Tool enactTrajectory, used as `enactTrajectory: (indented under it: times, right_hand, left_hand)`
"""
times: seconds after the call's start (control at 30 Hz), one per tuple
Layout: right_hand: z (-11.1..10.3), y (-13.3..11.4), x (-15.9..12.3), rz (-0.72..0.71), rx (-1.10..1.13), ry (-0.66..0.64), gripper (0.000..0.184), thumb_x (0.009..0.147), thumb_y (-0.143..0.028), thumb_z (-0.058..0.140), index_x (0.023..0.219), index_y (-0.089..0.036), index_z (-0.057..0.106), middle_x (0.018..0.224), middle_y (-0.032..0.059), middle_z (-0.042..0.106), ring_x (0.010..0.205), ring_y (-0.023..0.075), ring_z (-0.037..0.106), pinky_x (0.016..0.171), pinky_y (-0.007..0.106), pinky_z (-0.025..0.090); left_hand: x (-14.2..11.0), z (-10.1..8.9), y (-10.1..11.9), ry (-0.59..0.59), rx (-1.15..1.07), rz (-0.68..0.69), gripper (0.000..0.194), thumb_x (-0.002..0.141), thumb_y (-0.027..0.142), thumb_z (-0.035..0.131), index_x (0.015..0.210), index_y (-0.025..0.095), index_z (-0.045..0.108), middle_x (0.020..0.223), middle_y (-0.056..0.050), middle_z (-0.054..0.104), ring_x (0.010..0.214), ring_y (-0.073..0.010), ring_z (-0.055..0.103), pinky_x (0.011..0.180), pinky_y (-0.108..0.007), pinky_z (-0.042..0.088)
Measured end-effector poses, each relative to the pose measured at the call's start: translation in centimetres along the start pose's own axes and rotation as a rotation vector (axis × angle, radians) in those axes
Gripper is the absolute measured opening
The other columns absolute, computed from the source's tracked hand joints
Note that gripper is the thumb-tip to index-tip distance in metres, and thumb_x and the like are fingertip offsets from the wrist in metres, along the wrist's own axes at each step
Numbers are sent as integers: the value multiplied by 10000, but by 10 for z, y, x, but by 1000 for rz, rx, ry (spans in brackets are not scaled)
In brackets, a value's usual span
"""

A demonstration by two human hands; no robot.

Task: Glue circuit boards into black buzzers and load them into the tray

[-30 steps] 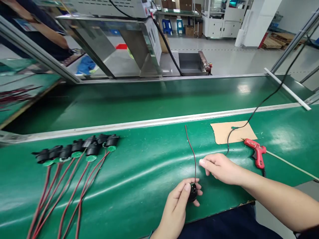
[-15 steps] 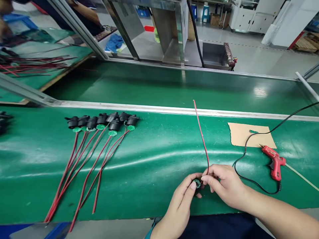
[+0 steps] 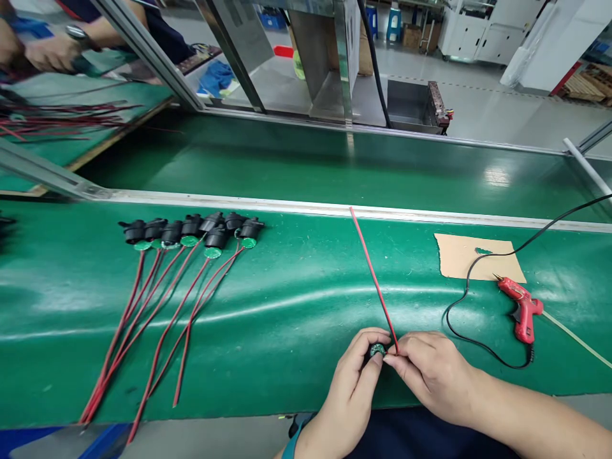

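Observation:
Near the front edge of the green bench, my left hand [image 3: 351, 382] is closed around a small black socket with a round green circuit board [image 3: 377, 350] facing up. My right hand [image 3: 433, 373] pinches a red and black wire [image 3: 373, 271] close to that board. From the pinch the wire's free length slants up and left over the mat. My fingers hide where wire and board meet. To the left lie several black sockets [image 3: 216, 237] in a row, with green boards and red wires [image 3: 160, 331] trailing toward the front edge.
On the right, a red hot glue gun [image 3: 523, 309] with a glue stick lies beside a cardboard piece [image 3: 478, 258]; its black cord [image 3: 449, 319] loops near my right forearm. A metal rail [image 3: 287, 209] runs behind. At upper left, another person's hands [image 3: 52, 54] work beside red wires [image 3: 67, 121].
The wire's free end has swung left and down, and it leans more. My right hand has turned slightly and lowered at the board. At upper left the other person's hands have come into view.

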State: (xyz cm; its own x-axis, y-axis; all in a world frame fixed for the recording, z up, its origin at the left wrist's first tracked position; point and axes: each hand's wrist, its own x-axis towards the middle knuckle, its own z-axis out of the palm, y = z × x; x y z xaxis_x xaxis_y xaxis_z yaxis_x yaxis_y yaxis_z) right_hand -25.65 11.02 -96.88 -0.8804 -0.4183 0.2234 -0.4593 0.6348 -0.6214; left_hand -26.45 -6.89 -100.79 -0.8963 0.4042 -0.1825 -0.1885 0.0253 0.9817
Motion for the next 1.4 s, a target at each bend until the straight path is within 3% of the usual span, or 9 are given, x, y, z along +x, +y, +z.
enactTrajectory:
  times: [0.3,0.5,0.87,1.07,1.13,1.3,1.4]
  right_hand:
    - [-8,-11,-2,118,178,50,291,1026,-261,475,746,-206,536,600,-14,567,538,118,519,530,251,403]
    - [-19,-15,-2,278,390,-9,300,998,-263,507,708,-198,546,568,-30,563,518,100,518,541,236,393]
    - [-25,-13,-2,145,301,-29,282,1008,-227,476,728,-215,461,622,-53,437,562,102,411,539,238,330]
    - [-27,-11,-9,13,120,-85,221,1028,-204,398,910,-170,582,765,39,611,669,156,532,651,295,443]
    - [-25,-10,-12,97,217,-63,218,1021,-219,412,939,-165,606,783,50,636,698,166,577,671,302,464]
    - [-11,-2,-15,597,812,-39,256,995,-391,495,875,-180,574,735,7,644,546,112,601,531,236,428]
    - [-5,5,-11,737,1005,-42,331,931,-493,596,841,-179,550,705,-1,649,490,97,586,462,207,371]
  left_hand:
    - [0,8,1,-4,-9,24,188,994,266,434,994,219,616,1030,-66,635,1012,-225,602,927,-337,467]
    - [0,9,3,-40,-64,-5,167,979,263,440,919,220,589,974,-49,609,915,-206,588,830,-312,481]
    - [-1,14,3,-100,-41,25,107,975,235,470,941,223,570,965,-38,610,916,-197,581,855,-315,476]
    - [-2,15,-2,-72,-58,67,96,997,268,467,989,239,558,969,-21,588,942,-186,563,883,-305,479]
    - [-3,14,-3,-53,-52,56,81,999,285,484,1023,248,551,986,-19,584,944,-182,560,860,-292,483]
    - [-4,12,-6,-18,-63,18,119,998,287,490,1104,258,536,1003,-21,592,942,-178,567,840,-282,483]
    - [-4,9,-6,8,-39,24,151,1006,303,483,1140,257,536,1007,-27,603,962,-182,565,874,-291,475]
